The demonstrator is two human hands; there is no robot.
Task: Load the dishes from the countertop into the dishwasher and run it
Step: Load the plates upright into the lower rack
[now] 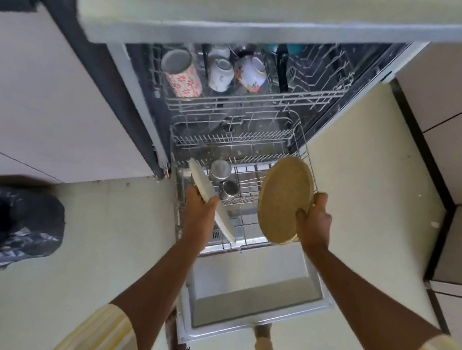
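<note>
Left hand (198, 214): gripped the white plate (199, 177) at its edge, thumb on the right face, fingers curled round behind.
White plate: stood on edge, slanted from upper left to lower right and seen almost edge-on, over the near left part of the lower rack (305, 153); could not tell whether its lower rim touched the wires.
Right hand (313, 224): clasped the tan plate (283, 199) at its lower right rim, thumb pressed on the face turned toward the camera, fingers wrapped behind.
Tan plate: round, tilted close to upright, raised over the right side of the lower rack, apart from the white plate.
Lower rack: stood drawn out over the dishwasher door (253, 288).
Steel tumblers (220, 171): two, just beside each other, in the lower rack left of centre, near the white plate.
Upper rack (258, 100): sat above and behind the lower one, beneath the countertop (266, 10).
Flowered mug (183, 80): lay at the left of the upper rack.
White cup (219, 74): rested just right of the flowered mug.
Patterned cup (251, 72): leaned just right of the white cup.
Dishwasher door: lay folded down flat toward the person.
Black bin bag (13, 225): slumped on the floor at the left, well apart from the dishwasher.
Striped sleeves (104, 334): yellow and white, covered both upper forearms at the bottom edge.
</note>
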